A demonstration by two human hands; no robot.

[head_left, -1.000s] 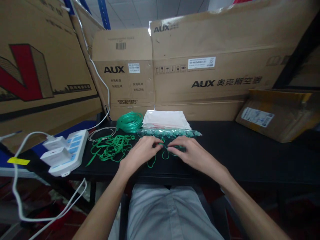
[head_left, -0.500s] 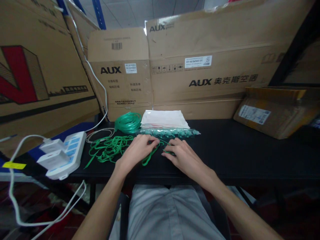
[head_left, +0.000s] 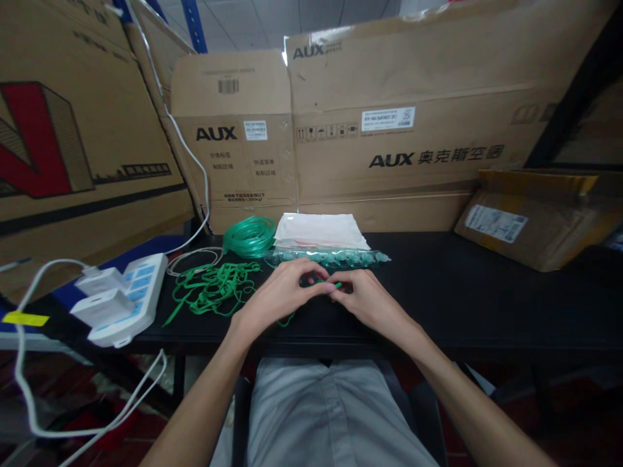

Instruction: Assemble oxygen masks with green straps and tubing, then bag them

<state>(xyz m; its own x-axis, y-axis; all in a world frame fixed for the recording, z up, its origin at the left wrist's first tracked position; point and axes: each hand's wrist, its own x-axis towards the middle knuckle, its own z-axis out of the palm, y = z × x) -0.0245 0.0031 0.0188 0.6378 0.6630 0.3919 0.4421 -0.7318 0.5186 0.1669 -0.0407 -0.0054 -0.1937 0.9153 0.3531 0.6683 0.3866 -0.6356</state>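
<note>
My left hand (head_left: 291, 284) and my right hand (head_left: 364, 295) meet over the table's front middle, fingertips touching. Between them they pinch a green strap (head_left: 337, 285), of which only a short bit shows; the fingers cover most of it. A loose end hangs below my left palm, down near the tabletop. To the left of my left hand lies a tangled heap of green straps (head_left: 214, 285). Just beyond my fingers is a clear bag of pale green pieces (head_left: 335, 258), too small to make out.
Behind lie a coil of green tubing (head_left: 249, 236) and a white packet (head_left: 321, 230). A power strip (head_left: 141, 298) with plugged-in chargers sits at left, its white cable hanging over the edge. Cardboard boxes (head_left: 409, 188) wall the back; a taped carton (head_left: 535, 227) stands at right.
My hands have come together from slightly apart, the left moving right. The strap's loop that lay open between them is now gathered mostly inside my fingers.
</note>
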